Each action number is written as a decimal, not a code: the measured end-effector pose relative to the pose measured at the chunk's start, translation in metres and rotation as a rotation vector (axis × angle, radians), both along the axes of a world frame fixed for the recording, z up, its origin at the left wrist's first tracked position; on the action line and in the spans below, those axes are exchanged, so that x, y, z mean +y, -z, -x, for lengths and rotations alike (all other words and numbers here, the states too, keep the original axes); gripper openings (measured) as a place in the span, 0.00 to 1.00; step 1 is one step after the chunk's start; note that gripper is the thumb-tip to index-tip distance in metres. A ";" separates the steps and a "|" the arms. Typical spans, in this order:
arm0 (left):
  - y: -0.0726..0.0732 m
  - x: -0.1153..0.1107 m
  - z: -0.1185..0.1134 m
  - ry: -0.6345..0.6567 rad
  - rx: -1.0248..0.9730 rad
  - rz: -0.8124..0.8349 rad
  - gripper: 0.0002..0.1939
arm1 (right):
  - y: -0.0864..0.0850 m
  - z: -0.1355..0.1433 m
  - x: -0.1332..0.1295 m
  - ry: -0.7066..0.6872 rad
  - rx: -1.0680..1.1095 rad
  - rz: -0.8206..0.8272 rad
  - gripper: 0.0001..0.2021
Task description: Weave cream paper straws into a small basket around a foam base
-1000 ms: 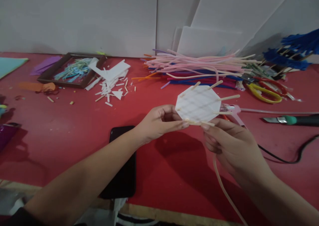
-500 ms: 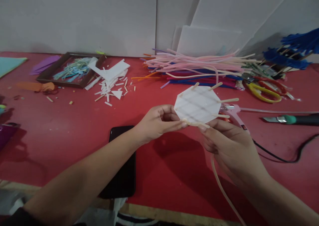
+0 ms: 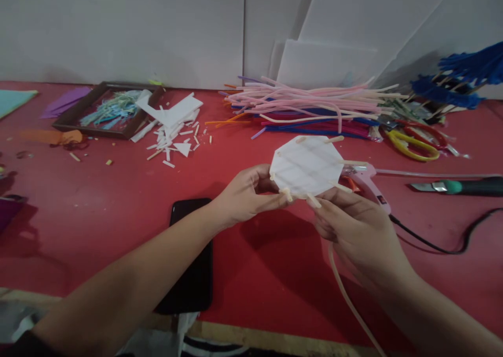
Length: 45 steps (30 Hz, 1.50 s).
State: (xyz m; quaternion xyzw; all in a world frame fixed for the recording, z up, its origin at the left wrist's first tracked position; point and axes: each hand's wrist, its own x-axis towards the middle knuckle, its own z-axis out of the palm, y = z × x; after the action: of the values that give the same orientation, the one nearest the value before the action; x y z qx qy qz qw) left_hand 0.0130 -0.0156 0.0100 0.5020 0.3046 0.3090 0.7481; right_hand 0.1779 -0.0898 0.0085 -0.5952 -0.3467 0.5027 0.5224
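A white octagonal board [image 3: 306,165] with short wooden pegs along its edge is held up off the table, tilted. My left hand [image 3: 253,192] pinches its lower left edge, thumb by a peg. My right hand [image 3: 349,223] is closed at its lower right edge, thumb beside another peg. A cream pipe cleaner [image 3: 346,289] hangs in a long curve from beneath my right hand; its other end is hidden near the board's lower rim. Behind that hand lies a pink glue gun [image 3: 367,184], partly covered by the board and fingers.
On the red table [image 3: 129,205] lie a black phone [image 3: 192,273], white foam scraps [image 3: 176,113], a brown frame [image 3: 129,131] and a pile of pipe cleaners [image 3: 306,103]. At right are yellow-handled pliers [image 3: 416,150] and a utility knife [image 3: 459,186]. Blue fuzzy shapes [image 3: 471,66] stand behind.
The board has tilted and turned slightly between my hands, so its lower pegs now point more toward me. The whole scene has shifted a little left in view.
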 end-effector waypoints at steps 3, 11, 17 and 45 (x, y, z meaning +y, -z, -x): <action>0.000 0.000 0.000 0.006 0.007 0.006 0.21 | -0.001 0.000 -0.001 -0.010 -0.004 -0.001 0.18; -0.001 -0.001 0.000 0.028 0.000 0.053 0.20 | 0.000 0.001 0.002 -0.017 -0.031 0.030 0.17; 0.001 -0.001 0.001 0.019 0.036 0.033 0.21 | -0.002 0.002 0.001 -0.021 -0.039 0.019 0.19; 0.004 -0.003 0.001 -0.042 0.119 -0.186 0.15 | 0.000 0.004 0.004 -0.056 0.063 0.002 0.15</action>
State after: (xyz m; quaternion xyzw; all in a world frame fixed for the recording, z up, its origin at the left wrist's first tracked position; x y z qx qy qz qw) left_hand 0.0124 -0.0185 0.0056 0.5802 0.3289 0.3214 0.6722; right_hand 0.1738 -0.0857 0.0087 -0.5696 -0.3460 0.5360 0.5182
